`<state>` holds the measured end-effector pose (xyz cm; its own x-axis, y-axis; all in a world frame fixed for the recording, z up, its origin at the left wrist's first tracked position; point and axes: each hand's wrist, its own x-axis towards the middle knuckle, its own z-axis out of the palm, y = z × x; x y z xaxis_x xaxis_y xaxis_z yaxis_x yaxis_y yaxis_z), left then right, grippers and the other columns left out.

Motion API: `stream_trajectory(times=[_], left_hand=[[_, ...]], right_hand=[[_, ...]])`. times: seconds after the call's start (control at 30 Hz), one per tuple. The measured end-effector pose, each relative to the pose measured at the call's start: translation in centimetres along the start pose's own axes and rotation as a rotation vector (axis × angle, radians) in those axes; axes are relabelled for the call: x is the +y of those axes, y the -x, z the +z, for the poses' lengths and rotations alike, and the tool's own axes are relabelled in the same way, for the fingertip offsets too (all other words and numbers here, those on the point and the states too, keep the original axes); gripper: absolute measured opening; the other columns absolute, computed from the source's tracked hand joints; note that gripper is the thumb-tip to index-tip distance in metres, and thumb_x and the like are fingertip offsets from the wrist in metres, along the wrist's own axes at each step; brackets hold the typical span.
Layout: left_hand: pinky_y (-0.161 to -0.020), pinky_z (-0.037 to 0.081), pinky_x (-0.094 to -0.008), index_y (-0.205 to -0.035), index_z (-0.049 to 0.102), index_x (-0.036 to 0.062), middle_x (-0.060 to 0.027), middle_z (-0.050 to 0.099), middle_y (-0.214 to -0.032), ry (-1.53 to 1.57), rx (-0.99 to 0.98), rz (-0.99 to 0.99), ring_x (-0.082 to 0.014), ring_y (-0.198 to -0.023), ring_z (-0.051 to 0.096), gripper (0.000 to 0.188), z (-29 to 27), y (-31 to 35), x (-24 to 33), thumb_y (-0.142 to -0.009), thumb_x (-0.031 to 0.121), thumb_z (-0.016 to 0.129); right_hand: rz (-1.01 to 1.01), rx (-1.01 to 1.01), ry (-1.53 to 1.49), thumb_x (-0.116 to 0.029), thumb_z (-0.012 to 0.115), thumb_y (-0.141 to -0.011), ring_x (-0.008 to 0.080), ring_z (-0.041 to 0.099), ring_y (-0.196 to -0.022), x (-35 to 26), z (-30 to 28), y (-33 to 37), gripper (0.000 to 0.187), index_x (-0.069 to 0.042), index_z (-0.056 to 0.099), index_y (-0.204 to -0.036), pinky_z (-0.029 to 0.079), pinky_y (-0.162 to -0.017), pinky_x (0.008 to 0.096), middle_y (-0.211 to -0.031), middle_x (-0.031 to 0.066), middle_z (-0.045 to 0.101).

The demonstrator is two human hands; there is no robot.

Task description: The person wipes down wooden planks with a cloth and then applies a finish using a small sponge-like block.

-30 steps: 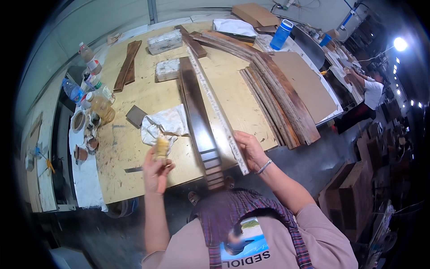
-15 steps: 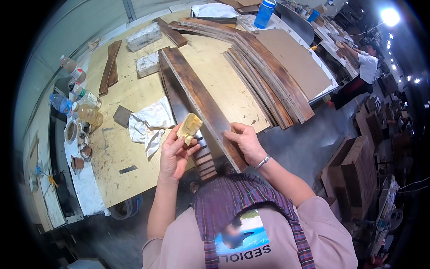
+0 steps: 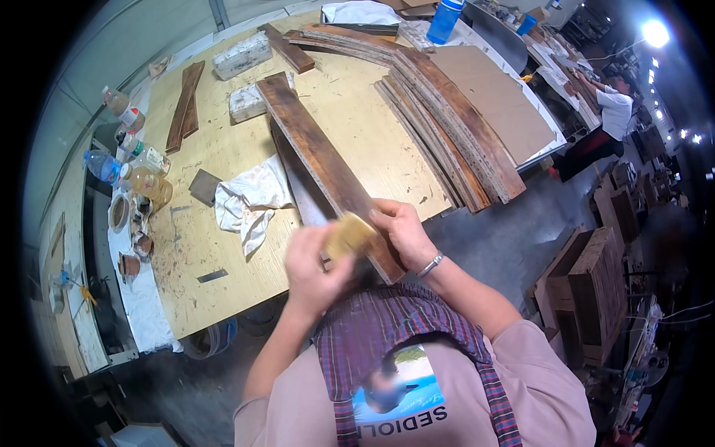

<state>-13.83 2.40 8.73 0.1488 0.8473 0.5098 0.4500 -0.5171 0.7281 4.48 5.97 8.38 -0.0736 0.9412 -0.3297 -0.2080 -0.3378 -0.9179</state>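
One pale table [image 3: 212, 156] stretches beneath a brown board [image 3: 320, 156] half hiding a plank [image 3: 302, 195]; fingers of the right hand [image 3: 402, 231] clamp the board's near end; the blurred left hand [image 3: 309, 264] pinches a yellow pad [image 3: 351, 235], board contact unclear.

Dark capitals [image 3: 400, 424] and pale script [image 3: 421, 401] stand on the beige shirt [image 3: 463, 398]; bottle labels [image 3: 157, 159] are unreadable

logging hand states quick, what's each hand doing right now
Left hand: closed, blurred, holding a yellow pad at the board.
Right hand: closed, holding the brown board toward its near end.
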Motion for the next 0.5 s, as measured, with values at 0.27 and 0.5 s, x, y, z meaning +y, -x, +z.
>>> stream_trajectory(times=[0.27,0.5], left_hand=[[-0.072,0.049,-0.042,-0.1,0.067,0.0004,-0.0162,0.063,-0.09,-0.257,0.131,0.131,-0.0325,-0.081,0.06,0.031,-1.9,-5.1,-5.0,-0.072,0.012,0.071],[-0.075,0.049,-0.0431,-0.1,0.066,0.0012,-0.0148,0.063,-0.089,-0.323,0.16,0.15,-0.0326,-0.083,0.059,0.034,-3.7,-5.1,-5.2,-0.069,0.014,0.073]], right_hand=[[0.016,-0.095,0.06,-0.002,0.053,-0.095,0.0113,0.063,-0.093,-0.6,-0.9,1.3,0.033,0.007,0.062,-0.126,0.05,-0.084,0.0261,-0.107,0.0073,0.069],[-0.149,-0.099,0.397,-0.003,0.058,-0.088,0.009,0.062,-0.094,0.0,-4.0,3.6,0.034,0.007,0.064,-0.12,0.05,-0.086,0.0261,-0.104,0.0063,0.072]])
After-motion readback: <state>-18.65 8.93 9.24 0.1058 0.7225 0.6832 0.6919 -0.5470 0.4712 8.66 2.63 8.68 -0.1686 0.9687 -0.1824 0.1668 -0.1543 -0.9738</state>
